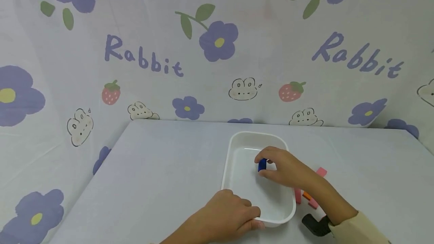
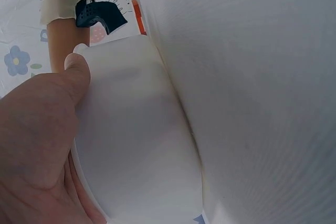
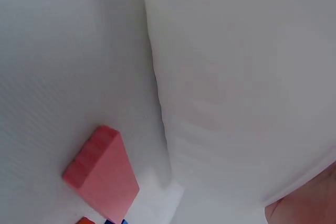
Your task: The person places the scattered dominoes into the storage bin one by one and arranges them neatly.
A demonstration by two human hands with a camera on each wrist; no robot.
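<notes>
A white rectangular tray (image 1: pixel 240 172) lies on the table, its long side running away from me. My left hand (image 1: pixel 228 214) grips the near left corner, fingers over the rim and thumb outside. In the left wrist view, the thumb of the left hand (image 2: pixel 39 129) presses at the rim above the tray's outer wall (image 2: pixel 136 129). Over the inside of the tray, my right hand (image 1: pixel 283 166) pinches a small blue block (image 1: pixel 262 165) between thumb and fingers. The right wrist view catches only a bit of the right hand (image 3: pixel 307 200) beyond the tray's wall (image 3: pixel 241 87); the pinched block is hidden there.
Right of the tray, partly under the right forearm, lie a pink block (image 1: pixel 321 171), another pink block (image 1: pixel 298 195) and an orange block (image 1: pixel 306 195). The right wrist view shows a pink block (image 3: pixel 107 174) close beside the tray. A patterned curtain (image 1: pixel 210 74) hangs behind the table.
</notes>
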